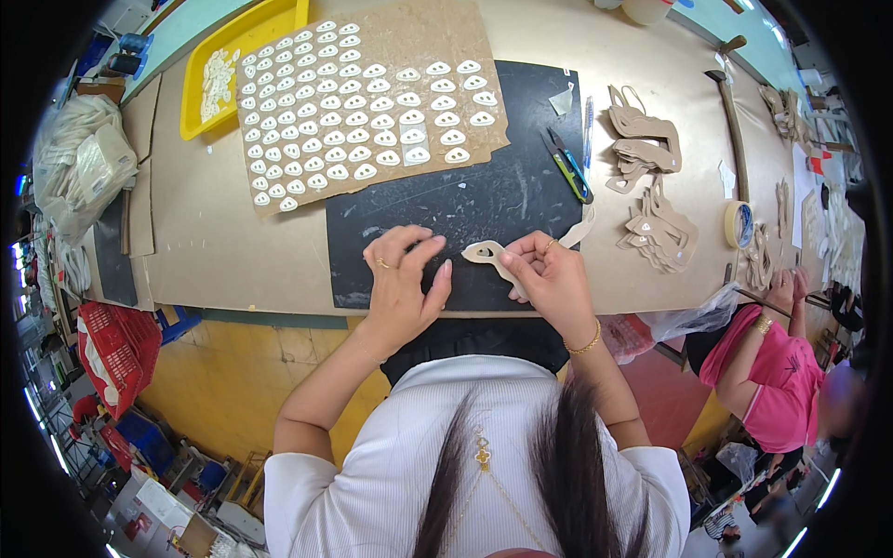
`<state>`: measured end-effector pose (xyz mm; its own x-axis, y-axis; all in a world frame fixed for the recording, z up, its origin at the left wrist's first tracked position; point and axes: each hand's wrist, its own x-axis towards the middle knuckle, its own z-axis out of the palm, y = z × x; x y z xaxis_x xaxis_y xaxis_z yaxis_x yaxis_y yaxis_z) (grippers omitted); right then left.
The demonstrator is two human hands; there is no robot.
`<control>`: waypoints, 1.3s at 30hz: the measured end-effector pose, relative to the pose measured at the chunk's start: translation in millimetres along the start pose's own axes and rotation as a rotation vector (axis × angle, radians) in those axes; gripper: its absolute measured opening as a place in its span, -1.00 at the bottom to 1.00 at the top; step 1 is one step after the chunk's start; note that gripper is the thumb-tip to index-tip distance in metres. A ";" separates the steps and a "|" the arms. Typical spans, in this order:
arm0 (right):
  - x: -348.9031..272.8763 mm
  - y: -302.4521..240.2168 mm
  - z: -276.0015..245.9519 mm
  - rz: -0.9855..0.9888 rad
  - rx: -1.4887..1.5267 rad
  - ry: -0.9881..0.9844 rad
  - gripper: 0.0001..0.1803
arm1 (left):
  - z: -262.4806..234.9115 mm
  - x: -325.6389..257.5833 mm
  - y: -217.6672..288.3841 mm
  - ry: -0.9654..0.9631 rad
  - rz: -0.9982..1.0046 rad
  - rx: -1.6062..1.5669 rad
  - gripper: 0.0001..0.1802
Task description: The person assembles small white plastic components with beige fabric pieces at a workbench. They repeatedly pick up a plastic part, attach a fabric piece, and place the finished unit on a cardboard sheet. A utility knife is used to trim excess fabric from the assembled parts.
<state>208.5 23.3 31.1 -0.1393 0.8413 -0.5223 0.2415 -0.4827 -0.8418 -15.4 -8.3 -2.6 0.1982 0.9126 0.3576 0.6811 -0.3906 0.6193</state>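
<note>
strap (507, 265): thin, floppy, light; grip near looped end | right hand (556, 279): fingers pinching strap | left hand (400, 279): fingers loosely spread, resting on mat (484, 200)

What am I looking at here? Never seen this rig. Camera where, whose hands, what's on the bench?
There is no machine: one fisheye camera on a person's head looks down, so straight edges curve. The right hand pinches a beige cut strip with a cut-out hole. The left hand rests on the black mat, apparently empty. Behind lie a cardboard sheet covered with small white pieces, a yellow tray, scissors, tan cut shapes and a tape roll. A co-worker sits at the right.
</note>
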 end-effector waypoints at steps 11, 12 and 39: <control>1.5 -5.0 13.3 -0.076 -0.194 0.059 -0.77 | 0.1 -4.0 3.5 -0.151 0.107 0.153 -0.55; 1.5 -5.1 13.2 -0.077 -0.199 0.060 -0.77 | 0.5 -4.1 3.4 -0.154 0.110 0.156 -0.55; 2.2 -0.8 16.0 -0.161 -0.304 0.068 -0.79 | -7.0 8.3 22.8 -0.270 0.161 0.381 -0.49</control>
<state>192.7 21.6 28.4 -0.1369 0.9200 -0.3673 0.4978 -0.2567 -0.8285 -3.2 -10.4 19.4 0.4636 0.8626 0.2024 0.8259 -0.5034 0.2538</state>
